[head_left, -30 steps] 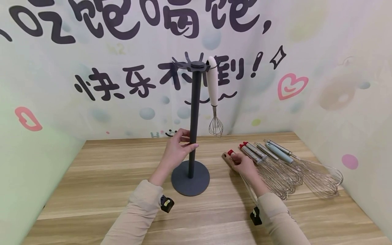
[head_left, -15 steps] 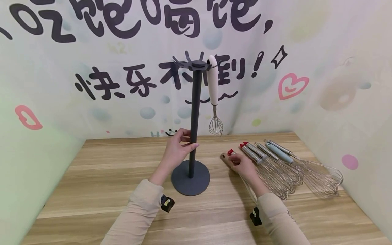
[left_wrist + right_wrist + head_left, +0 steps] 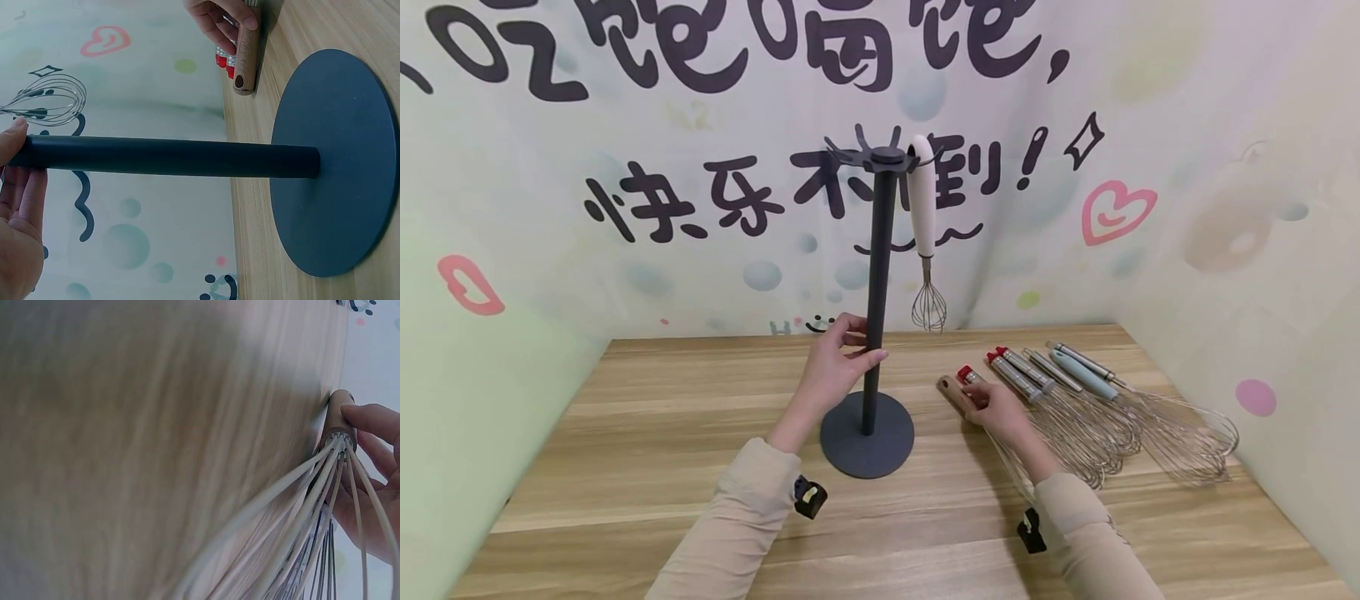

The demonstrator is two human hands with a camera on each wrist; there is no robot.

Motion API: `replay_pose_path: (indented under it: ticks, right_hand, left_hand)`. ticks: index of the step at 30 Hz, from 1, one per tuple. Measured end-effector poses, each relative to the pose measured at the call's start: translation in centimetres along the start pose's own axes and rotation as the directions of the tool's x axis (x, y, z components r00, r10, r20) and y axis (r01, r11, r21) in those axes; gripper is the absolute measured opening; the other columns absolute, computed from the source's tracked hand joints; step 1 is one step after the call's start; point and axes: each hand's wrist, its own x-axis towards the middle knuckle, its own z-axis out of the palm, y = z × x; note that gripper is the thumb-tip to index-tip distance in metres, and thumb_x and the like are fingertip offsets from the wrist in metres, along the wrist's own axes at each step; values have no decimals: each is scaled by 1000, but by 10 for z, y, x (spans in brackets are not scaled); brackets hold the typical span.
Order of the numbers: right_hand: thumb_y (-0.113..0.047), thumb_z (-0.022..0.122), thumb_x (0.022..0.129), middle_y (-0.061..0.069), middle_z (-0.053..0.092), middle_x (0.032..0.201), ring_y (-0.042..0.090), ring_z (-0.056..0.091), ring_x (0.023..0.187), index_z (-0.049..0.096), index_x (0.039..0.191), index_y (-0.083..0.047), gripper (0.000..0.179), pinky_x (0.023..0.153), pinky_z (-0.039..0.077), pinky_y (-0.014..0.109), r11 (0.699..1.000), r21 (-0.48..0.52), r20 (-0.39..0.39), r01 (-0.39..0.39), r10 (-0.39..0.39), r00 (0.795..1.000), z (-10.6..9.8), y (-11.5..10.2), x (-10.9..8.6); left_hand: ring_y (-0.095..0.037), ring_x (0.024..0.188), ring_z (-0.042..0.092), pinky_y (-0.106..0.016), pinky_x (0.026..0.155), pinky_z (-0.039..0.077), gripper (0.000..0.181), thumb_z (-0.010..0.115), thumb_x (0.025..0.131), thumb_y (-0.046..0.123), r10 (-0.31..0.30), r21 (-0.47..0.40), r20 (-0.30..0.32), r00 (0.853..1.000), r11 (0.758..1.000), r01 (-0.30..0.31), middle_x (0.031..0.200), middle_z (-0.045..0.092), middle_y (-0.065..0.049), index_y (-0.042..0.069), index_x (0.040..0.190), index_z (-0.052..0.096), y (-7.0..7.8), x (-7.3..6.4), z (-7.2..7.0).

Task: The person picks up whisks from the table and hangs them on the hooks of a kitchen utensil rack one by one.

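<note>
A dark grey stand (image 3: 880,258) with a round base and a ring of hooks on top stands upright on the table. My left hand (image 3: 829,369) holds its pole between thumb and fingers. From one hook hangs a small whisk with a white handle (image 3: 922,204). To the right, my right hand (image 3: 1000,410) pinches the handle of a wooden-handled whisk (image 3: 953,392), low over the table. In the right wrist view, its pale wires (image 3: 275,494) fan out toward the camera from below the thumb and fingers. The left wrist view shows the hole in the handle's end (image 3: 247,62).
Right of the right hand lie several metal whisks in a row, some with red-tipped handles (image 3: 1011,375), one with a light blue handle (image 3: 1082,372). Their wire heads overlap. A printed cloth wall (image 3: 700,283) rises behind the wooden table (image 3: 685,450).
The end of the wooden handle has shifted slightly left, away from the red-tipped whisk beside it, with my right hand on it. My left hand stays on the pole.
</note>
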Motion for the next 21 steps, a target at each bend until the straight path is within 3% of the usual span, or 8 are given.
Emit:
replay_pose_path:
  ticks: [8,21]
  right_hand:
    - [0,78,71,21,67,97,26,63,86,62,120,6,52,74,54,36,995,-90,16,37,-36,999,-2,1,-2]
    - [-1,80,69,17,67,93,28,61,88,64,117,2,50,81,52,45,978,-208,-43,25,-34,998,3,-1,-3]
  left_hand:
    - [-28,103,62,-39,91,57,35,73,83,10,2,-12,2,1000,1000,-2,110,64,-17,4,113,56,0,0,0]
    - [-27,103,62,-39,92,57,35,73,83,11,3,-7,0,1000,1000,-3,111,64,-16,4,113,56,1,-1,0]
